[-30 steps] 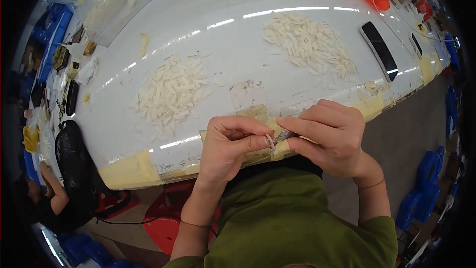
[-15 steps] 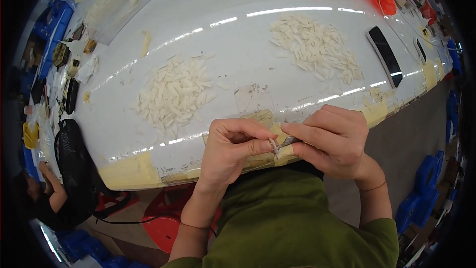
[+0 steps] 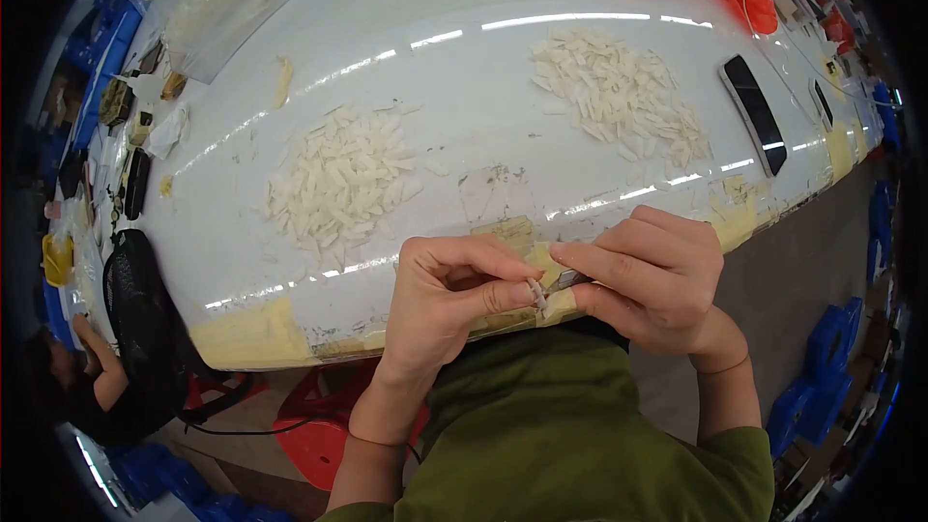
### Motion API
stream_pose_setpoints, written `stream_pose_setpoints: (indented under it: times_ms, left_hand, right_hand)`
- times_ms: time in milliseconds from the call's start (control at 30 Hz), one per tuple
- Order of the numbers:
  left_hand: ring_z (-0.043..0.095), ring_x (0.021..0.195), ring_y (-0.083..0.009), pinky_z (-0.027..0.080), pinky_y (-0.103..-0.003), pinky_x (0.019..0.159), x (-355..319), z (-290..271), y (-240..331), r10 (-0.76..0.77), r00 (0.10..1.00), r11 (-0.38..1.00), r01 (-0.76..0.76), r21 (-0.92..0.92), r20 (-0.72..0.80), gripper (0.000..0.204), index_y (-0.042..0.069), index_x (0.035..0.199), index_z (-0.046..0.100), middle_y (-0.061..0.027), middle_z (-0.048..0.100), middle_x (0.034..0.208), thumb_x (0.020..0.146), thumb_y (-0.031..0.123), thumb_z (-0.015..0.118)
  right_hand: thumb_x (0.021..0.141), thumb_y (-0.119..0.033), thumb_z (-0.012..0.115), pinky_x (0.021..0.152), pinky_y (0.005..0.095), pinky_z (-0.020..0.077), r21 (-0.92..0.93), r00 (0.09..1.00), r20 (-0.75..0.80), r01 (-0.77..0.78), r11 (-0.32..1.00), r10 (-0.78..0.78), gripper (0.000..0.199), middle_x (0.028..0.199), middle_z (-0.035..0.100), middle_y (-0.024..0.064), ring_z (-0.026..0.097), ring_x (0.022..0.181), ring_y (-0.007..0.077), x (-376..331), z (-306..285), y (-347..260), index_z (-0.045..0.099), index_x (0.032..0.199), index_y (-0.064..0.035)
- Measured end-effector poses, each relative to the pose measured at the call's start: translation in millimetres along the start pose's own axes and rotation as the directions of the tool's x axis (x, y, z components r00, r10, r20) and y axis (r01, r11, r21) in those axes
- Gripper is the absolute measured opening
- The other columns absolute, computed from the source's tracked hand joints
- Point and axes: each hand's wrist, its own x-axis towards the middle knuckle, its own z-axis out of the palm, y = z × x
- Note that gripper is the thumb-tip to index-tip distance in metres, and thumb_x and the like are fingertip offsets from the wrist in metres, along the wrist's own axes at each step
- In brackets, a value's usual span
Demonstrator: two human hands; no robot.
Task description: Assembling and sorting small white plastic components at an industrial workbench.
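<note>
Barely anything's shifted — both hands stay at the desk edge. Left hand fingers pinch a small white piece, upright-ish, while right hand grips a thin tool touching it from the right.

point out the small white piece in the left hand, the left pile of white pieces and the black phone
small white plastic piece [image 3: 537, 296], head view, its middle, pinched at the left hand's fingertips
left pile of white pieces [image 3: 340, 182], head view, the pile's centre
flat black phone [image 3: 754, 114], head view, mid-screen
</note>
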Motion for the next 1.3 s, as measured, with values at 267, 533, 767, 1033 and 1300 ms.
stream_pose_setpoints:
  times_ms: [267, 533, 767, 1033, 1300]
  left_hand:
    - [0.062, 0.069, -0.0125, 0.051, -0.019, 0.067, -2, -3, -1, -0.015, 1.000, 1.000, 0.015, -0.021, -0.016, 0.017, -0.002, 0.080, 0.071, -0.0109, 0.070, 0.082, 0.069, -0.015, 0.071]
    - [0.063, 0.069, -0.0136, 0.051, -0.020, 0.067, -6, -5, 0, -0.015, 1.000, 0.999, 0.014, -0.043, -0.010, 0.017, -0.002, 0.081, 0.071, -0.0111, 0.070, 0.083, 0.069, -0.016, 0.071]
    - [0.063, 0.069, -0.0142, 0.052, -0.021, 0.068, -6, -9, -3, 0.003, 1.000, 0.996, -0.001, -0.094, 0.018, 0.018, -0.003, 0.081, 0.070, -0.0117, 0.069, 0.084, 0.070, -0.016, 0.070]
    - [0.064, 0.070, -0.0145, 0.052, -0.021, 0.068, -7, -13, -5, -0.009, 1.000, 0.994, 0.011, -0.108, 0.017, 0.019, -0.002, 0.082, 0.070, -0.0111, 0.069, 0.082, 0.070, -0.017, 0.069]
    - [0.064, 0.070, -0.0147, 0.052, -0.021, 0.069, -9, -13, -3, 0.005, 1.000, 0.992, -0.005, -0.125, -0.002, 0.017, -0.004, 0.083, 0.070, -0.0118, 0.069, 0.082, 0.071, -0.016, 0.069]
  right_hand:
    - [0.070, -0.012, 0.075, 0.044, 0.0227, 0.0332, -0.007, 1.000, 0.022, 0.003, 1.000, -0.003, 0.018, 0.068, 0.054, -0.0010, 0.040, 0.051, 0.0117, 0, 3, -4, 0.070, 0.086, -0.0053]
    - [0.069, -0.011, 0.075, 0.045, 0.0229, 0.0334, 0.027, 1.000, -0.022, 0.002, 1.000, -0.001, 0.017, 0.067, 0.054, -0.0006, 0.040, 0.051, 0.0122, 1, 8, -2, 0.070, 0.084, -0.0049]
    - [0.069, -0.011, 0.075, 0.045, 0.0230, 0.0338, 0.019, 1.000, -0.014, 0.015, 1.000, -0.015, 0.017, 0.067, 0.053, -0.0008, 0.040, 0.051, 0.0122, 3, 9, -4, 0.070, 0.084, -0.0044]
    - [0.068, -0.009, 0.075, 0.045, 0.0229, 0.0339, 0.043, 1.000, 0.023, -0.009, 0.999, 0.008, 0.018, 0.068, 0.054, -0.0007, 0.040, 0.052, 0.0121, 3, 11, -4, 0.070, 0.084, -0.0051]
    - [0.066, -0.013, 0.076, 0.048, 0.0223, 0.0358, 0.201, 0.979, 0.122, -0.183, 0.962, 0.160, 0.025, 0.067, 0.061, -0.0008, 0.043, 0.053, 0.0113, 3, 9, -4, 0.075, 0.091, -0.0073]
